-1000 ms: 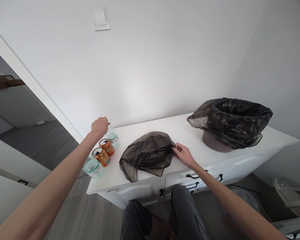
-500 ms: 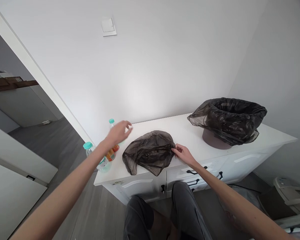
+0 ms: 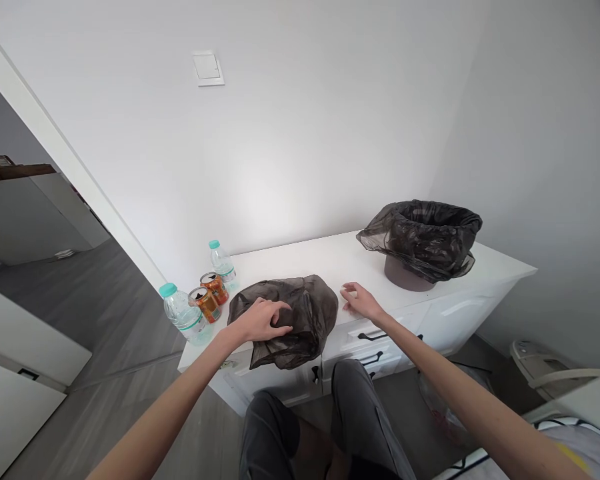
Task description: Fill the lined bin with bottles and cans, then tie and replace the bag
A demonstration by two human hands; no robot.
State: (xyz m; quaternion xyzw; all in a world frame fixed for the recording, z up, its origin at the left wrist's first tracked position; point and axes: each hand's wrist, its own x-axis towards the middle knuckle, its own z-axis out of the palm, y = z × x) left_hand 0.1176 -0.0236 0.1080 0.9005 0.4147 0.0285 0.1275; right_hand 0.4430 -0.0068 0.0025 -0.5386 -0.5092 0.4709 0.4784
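A dark, see-through garbage bag (image 3: 307, 307) lies crumpled on the white cabinet top (image 3: 300, 257), its near edge hanging over the front. My left hand (image 3: 264, 320) is over the bag's left half, thumb and fingers apart; whether it presses on the plastic I cannot tell. Just right of the bag, my right hand (image 3: 361, 301) hovers with its fingers loosely curled and apart, nothing in them. Left of the bag stand two orange cans (image 3: 206, 305) and two clear bottles with mint caps, a larger bottle (image 3: 184, 315) in front and a smaller bottle (image 3: 223, 263) behind.
A brown bin (image 3: 410, 273) lined with a dark bag (image 3: 425, 243) stands at the cabinet's right end. Black handles (image 3: 373, 359) stick out from the cabinet front near my knees. A wall with a light switch (image 3: 208, 68) rises behind; a doorway is at left.
My right hand has let go of the bag's right edge and sits beside it. My left hand has come down from near the bottles onto the bag, whose folds have shifted.
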